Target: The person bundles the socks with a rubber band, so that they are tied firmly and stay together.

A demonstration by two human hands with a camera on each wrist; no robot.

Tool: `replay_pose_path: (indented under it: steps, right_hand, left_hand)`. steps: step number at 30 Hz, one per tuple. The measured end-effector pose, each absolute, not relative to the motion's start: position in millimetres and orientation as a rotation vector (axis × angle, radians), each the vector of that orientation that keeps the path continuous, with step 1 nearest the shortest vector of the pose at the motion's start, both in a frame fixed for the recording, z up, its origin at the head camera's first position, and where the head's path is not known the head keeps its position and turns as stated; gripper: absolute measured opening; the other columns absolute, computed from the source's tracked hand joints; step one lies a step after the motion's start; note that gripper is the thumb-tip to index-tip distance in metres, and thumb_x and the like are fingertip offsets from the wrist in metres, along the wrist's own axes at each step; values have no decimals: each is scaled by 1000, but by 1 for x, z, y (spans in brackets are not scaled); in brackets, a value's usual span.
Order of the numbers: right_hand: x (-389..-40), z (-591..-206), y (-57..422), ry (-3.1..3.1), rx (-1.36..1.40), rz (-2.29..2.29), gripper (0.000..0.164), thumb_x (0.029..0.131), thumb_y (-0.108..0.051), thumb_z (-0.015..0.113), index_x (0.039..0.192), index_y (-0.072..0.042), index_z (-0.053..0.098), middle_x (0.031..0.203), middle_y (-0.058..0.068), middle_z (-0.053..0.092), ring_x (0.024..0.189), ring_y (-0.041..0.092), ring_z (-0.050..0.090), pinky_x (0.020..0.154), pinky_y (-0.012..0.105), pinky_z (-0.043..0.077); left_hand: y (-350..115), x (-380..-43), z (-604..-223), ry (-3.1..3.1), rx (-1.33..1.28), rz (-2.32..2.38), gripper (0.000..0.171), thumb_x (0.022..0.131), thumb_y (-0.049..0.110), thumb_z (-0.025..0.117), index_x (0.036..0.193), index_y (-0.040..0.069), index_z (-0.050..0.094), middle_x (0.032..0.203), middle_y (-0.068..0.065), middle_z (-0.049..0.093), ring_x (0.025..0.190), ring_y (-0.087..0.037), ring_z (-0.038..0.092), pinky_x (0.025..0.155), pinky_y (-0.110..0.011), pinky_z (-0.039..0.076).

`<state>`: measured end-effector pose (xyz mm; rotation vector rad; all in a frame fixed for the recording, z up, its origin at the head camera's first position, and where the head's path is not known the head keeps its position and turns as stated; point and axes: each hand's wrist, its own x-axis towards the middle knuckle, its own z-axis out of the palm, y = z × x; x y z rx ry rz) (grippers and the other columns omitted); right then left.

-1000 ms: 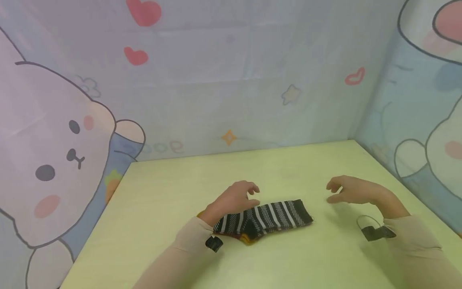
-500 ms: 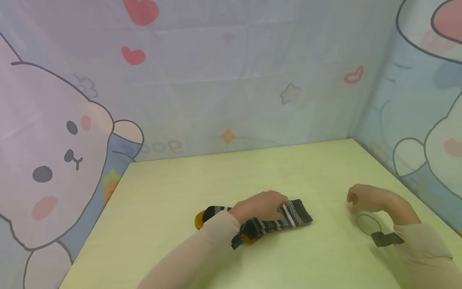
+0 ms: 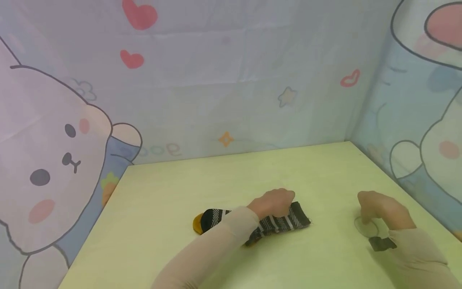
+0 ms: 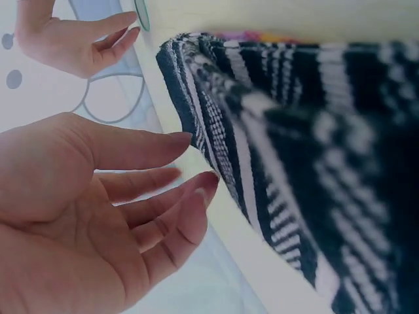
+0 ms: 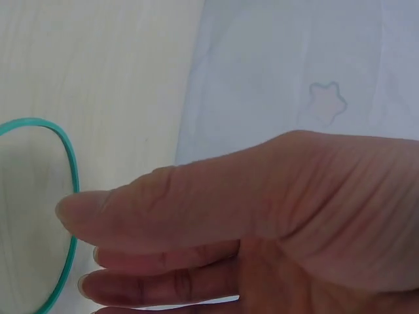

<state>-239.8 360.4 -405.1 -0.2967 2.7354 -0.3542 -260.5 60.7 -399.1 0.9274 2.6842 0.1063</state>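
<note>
A pair of black-and-white striped socks (image 3: 214,218) lies stacked on the table, a yellow toe showing at the left end. My left hand (image 3: 276,202) is over their cuff end. In the left wrist view, the loosely bent fingers and thumb of the left hand (image 4: 124,203) are by the cuff edge of the striped socks (image 4: 262,157), with a gap between thumb and fingers. At the right, my right hand (image 3: 382,208) reaches down to a thin green ring (image 5: 73,163). The thumb of this right hand (image 5: 196,203) overlaps the ring's edge, and its fingers are apart from the thumb.
The pale yellow table (image 3: 173,184) carries the socks and the ring. A printed cloth wall (image 3: 202,80) stands behind it, and another cloth side (image 3: 404,120) borders it at the right. Dark wrist straps (image 3: 382,243) are at the sleeves.
My left hand has moved right along the socks to their cuff end. My right hand has drawn back to the right and lowered over the green ring, fingers turning downward.
</note>
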Motion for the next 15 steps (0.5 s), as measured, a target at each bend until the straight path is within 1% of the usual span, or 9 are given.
replay_pose_path:
  steps: [1, 2, 4, 6, 8, 12, 15]
  right_hand:
    - [-239, -407, 360, 2735, -286, -356, 28, 71, 10, 70, 93, 16, 52, 72, 10, 52, 59, 18, 45, 53, 29, 43]
    - [-239, -409, 360, 2737, -271, -356, 25, 69, 11, 68, 89, 13, 54, 67, 5, 47, 55, 14, 39, 51, 25, 36]
    - [-239, -413, 359, 2736, -252, -353, 22, 68, 12, 67, 86, 9, 55, 61, 0, 42, 50, 9, 32, 48, 21, 30]
    - [-240, -415, 359, 2742, -247, -337, 21, 67, 12, 66, 83, 5, 55, 60, -2, 42, 49, 8, 30, 47, 20, 27]
    - [-241, -417, 358, 2737, -242, -336, 22, 67, 12, 66, 84, 5, 55, 61, -1, 43, 49, 7, 30, 46, 20, 26]
    - [-244, -418, 357, 2733, -241, -333, 21, 67, 12, 66, 82, 3, 55, 64, 1, 46, 51, 10, 34, 48, 22, 29]
    - [-245, -418, 356, 2735, -235, -331, 21, 66, 12, 64, 80, 0, 53, 63, 0, 44, 52, 10, 34, 48, 22, 29]
  left_hand:
    - [62, -262, -399, 2678, 896, 116, 9, 99, 6, 59, 106, 11, 60, 86, 2, 57, 63, -10, 43, 55, -23, 37]
    - [63, -263, -400, 2671, 873, 122, 5, 99, 7, 59, 97, 11, 57, 76, 2, 52, 57, -10, 39, 52, -23, 35]
    - [64, -265, -402, 2659, 838, 121, 16, 100, 7, 58, 86, 12, 53, 66, 2, 43, 51, -10, 32, 49, -24, 31]
    - [65, -267, -403, 2656, 815, 112, 20, 100, 7, 57, 82, 13, 51, 64, 2, 39, 51, -11, 29, 48, -25, 30]
    - [65, -268, -405, 2652, 811, 107, 18, 100, 7, 56, 84, 13, 52, 67, 1, 41, 53, -12, 31, 50, -25, 31]
    - [64, -270, -408, 2654, 828, 104, 7, 101, 9, 57, 98, 15, 55, 78, 2, 48, 63, -12, 40, 56, -26, 35]
    - [65, -272, -410, 2657, 826, 123, 6, 101, 10, 58, 103, 15, 55, 81, 3, 50, 68, -12, 43, 59, -26, 36]
